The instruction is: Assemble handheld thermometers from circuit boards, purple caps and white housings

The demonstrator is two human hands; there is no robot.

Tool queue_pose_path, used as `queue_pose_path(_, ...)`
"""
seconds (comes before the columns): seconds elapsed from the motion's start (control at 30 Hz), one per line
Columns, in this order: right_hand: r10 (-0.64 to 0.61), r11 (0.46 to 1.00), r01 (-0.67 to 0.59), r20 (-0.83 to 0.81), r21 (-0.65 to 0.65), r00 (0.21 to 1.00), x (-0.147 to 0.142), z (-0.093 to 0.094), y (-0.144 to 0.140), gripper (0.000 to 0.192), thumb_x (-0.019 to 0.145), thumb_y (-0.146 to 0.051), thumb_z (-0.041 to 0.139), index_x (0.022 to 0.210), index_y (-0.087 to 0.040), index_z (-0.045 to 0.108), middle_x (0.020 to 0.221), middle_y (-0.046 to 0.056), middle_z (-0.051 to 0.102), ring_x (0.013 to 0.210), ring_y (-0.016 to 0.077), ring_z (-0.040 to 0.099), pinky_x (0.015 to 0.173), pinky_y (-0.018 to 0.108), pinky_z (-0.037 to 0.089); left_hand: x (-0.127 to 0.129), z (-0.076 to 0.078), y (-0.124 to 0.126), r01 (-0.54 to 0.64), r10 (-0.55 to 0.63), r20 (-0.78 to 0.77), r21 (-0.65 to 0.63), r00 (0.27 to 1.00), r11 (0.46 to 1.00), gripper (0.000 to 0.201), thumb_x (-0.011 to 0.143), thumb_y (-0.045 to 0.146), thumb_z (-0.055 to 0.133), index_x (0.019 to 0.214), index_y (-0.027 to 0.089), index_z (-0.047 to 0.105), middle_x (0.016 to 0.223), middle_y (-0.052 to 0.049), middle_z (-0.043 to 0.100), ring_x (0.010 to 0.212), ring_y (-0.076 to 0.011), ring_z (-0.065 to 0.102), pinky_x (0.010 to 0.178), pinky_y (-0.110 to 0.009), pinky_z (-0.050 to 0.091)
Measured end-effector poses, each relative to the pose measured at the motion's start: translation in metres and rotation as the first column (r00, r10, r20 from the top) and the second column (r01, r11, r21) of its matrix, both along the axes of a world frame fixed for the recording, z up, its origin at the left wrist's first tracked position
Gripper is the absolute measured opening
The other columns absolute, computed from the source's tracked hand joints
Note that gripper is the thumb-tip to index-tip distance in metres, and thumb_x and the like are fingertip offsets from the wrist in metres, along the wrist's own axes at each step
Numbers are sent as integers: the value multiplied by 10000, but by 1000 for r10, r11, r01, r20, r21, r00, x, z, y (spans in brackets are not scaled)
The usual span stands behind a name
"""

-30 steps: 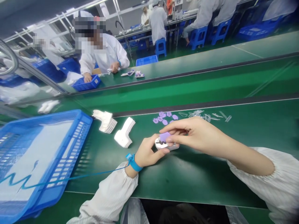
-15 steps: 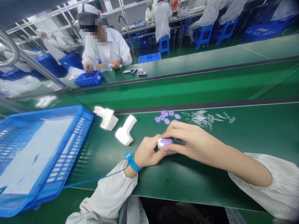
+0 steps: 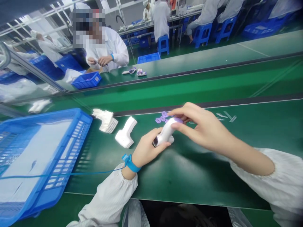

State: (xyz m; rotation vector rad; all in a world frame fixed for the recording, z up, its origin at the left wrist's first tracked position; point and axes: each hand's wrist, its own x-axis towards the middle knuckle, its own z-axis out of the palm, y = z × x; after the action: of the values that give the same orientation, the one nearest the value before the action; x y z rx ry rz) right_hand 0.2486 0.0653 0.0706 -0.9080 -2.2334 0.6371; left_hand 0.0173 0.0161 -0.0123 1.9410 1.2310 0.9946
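Head view: white device [image 3: 167, 130] held right of blue basket [image 3: 86, 119], left hand [image 3: 145, 149] wrapped round it, right hand [image 3: 201, 126] pinching its purple end [image 3: 178, 120]; probably best braced firmly, finger pressure even.

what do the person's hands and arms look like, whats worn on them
The left hand and right hand are ungloved. White, finely striped sleeves end in gathered cuffs. A blue wristband is worn on the left, with a thin blue cord running from it; none shows on the right.
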Motion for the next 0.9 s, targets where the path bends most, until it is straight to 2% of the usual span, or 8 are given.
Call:
queue_pose_path(0.13, 124, 992, -115, 255, -49, 959, 21, 6, 7, 282, 1074, -459, 556, 1181, -239, 696, 1046, 78, 682, 717, 204, 620, 620, 352, 473, -7, -5, 4, -6, 10, -36, 122, 999, 993, 339, 1011, 332, 736, 1332, 230, 699, 1264, -94, 778, 1130, -252, 736, 995, -362, 560)
queue_pose_path(0.23, 162, 987, -150, 417, -63, 895, 16, -6, 3, 280, 1067, -452, 574, 1130, -206, 692, 1016, 88, 709, 714, 223, 638, 601, 346, 427, -7, -7, 5, 59, -45, -121, 115, 992, 992, 337, 1016, 305, 724, 1342, 230, 680, 1281, -95, 776, 1158, -250, 737, 1025, -370, 567)
queue_pose_path(0.33, 129, 992, -117, 485, -55, 865, 5, -22, 1, 315, 1098, -434, 528, 1111, -183, 718, 960, 98, 753, 762, 258, 689, 626, 343, 411, -7, -10, 7, 38, -25, -131, 93, 991, 995, 343, 1003, 341, 748, 1321, 230, 682, 1266, -97, 770, 1152, -256, 734, 1022, -376, 570)
queue_pose_path(0.4, 98, 995, -86, 491, -46, 866, 2, -30, 2, 346, 1109, -440, 506, 1105, -183, 738, 933, 101, 773, 769, 264, 709, 628, 336, 397, -7, -11, 8, 32, -20, -111, 104, 994, 994, 354, 989, 375, 772, 1298, 223, 691, 1246, -105, 764, 1135, -258, 726, 1004, -372, 569)
queue_pose_path(0.53, 124, 992, -114, 446, -50, 887, 6, -42, 4, 347, 1109, -430, 505, 1122, -180, 746, 975, 104, 792, 798, 257, 720, 644, 325, 406, -4, -13, 5, 50, -36, -126, 112, 991, 992, 291, 1027, 348, 721, 1284, 217, 681, 1195, -104, 740, 1059, -239, 710, 928, -349, 571)
queue_pose_path(0.67, 104, 995, -98, 376, -35, 921, 5, -55, -3, 352, 1124, -407, 477, 1127, -188, 752, 970, 94, 791, 848, 255, 721, 686, 326, 425, 6, -14, -5, -57, 79, -149, 148, 986, 987, 168, 1046, 237, 663, 1213, 215, 663, 1143, -86, 704, 1034, -229, 692, 888, -347, 570)
queue_pose_path(0.77, 32, 999, -24, 368, -26, 929, 0, -60, -12, 343, 1120, -379, 480, 1077, -187, 761, 918, 88, 776, 836, 254, 713, 679, 324, 410, 11, -14, -9, -96, 124, -166, 167, 978, 981, 136, 1036, 171, 638, 1164, 214, 653, 1082, -74, 684, 999, -227, 686, 852, -345, 574)
queue_pose_path(0.9, -2, 997, 27, 309, -75, 951, -4, -59, -13, 335, 1098, -394, 502, 1034, -207, 772, 938, 87, 792, 819, 238, 710, 669, 309, 406, 6, -19, -1, -49, 72, -129, 179, 989, 983, 204, 1049, 187, 637, 1247, 229, 658, 1153, -85, 704, 1079, -239, 699, 948, -384, 598)
